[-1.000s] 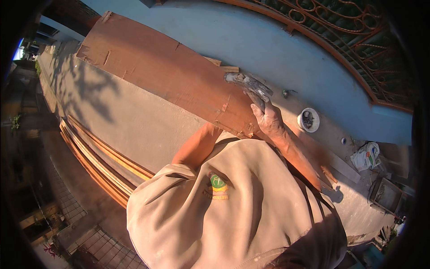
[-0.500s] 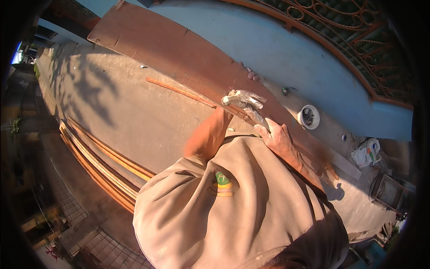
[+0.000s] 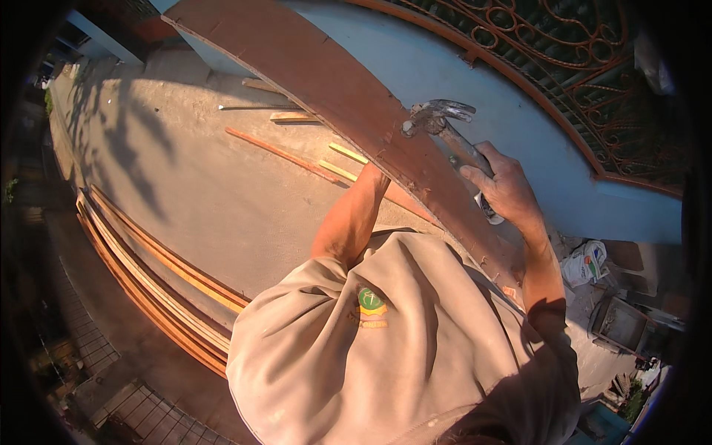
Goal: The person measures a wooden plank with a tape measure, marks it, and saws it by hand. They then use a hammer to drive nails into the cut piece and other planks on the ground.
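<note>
Board [image 3: 348,104] slanted steeper across upper centre, seemingly mid-turn; right hand [image 3: 508,189] gripped the hammer [image 3: 454,136], now further right; left hand was hidden, grip unclear

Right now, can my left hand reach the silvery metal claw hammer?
Probably not directly: the left forearm runs behind the long reddish-brown board, which seems to separate that hand from the claw hammer, held in the right hand.

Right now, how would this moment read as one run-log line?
right hand: grips hammer | left hand: hidden behind board | wooden strips: on ground
</note>
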